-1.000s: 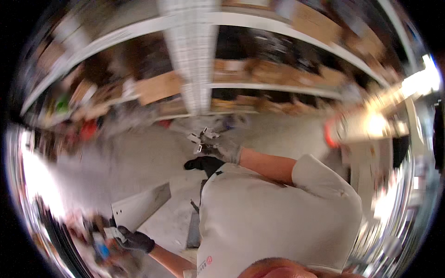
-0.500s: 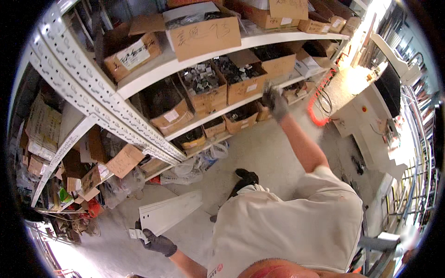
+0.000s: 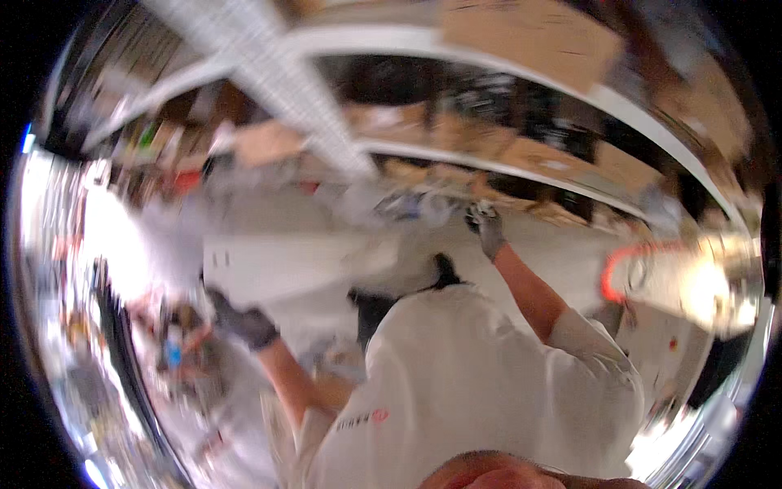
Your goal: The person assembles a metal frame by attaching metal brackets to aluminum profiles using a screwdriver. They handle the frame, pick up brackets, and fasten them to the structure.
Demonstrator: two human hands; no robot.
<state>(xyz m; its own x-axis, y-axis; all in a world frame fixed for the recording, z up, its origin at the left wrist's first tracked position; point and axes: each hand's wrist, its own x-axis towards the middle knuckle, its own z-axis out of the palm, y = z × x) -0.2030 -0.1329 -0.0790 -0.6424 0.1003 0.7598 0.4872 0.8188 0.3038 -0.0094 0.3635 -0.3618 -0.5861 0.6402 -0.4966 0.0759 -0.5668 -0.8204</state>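
At the lower left, my left hand (image 3: 244, 322), in a dark grey glove, grips the near left corner of a long white panel (image 3: 285, 259). The panel is flat and smooth, with two small dark slots at its left end, and it stretches to the right in front of me. My right arm reaches forward to the lower shelf. Its gloved hand (image 3: 489, 228) is closed, and small pale bits show at the fingertips, too blurred to name. Just beyond that hand stand open cardboard boxes (image 3: 558, 159) on the shelf.
White metal shelving (image 3: 375, 41) with a perforated upright (image 3: 269, 90) runs across the far side. Clear plastic bags (image 3: 358, 200) lie at its foot. A red coiled hose (image 3: 611, 273) hangs at the right, near a pale machine cabinet (image 3: 664, 342). Cluttered items (image 3: 187, 350) blur at the left.
My view has swung to the right, smearing the shelves. My right hand has come down from the upper boxes, closer to me, with pale bits at its fingertips. My left hand keeps the white panel.
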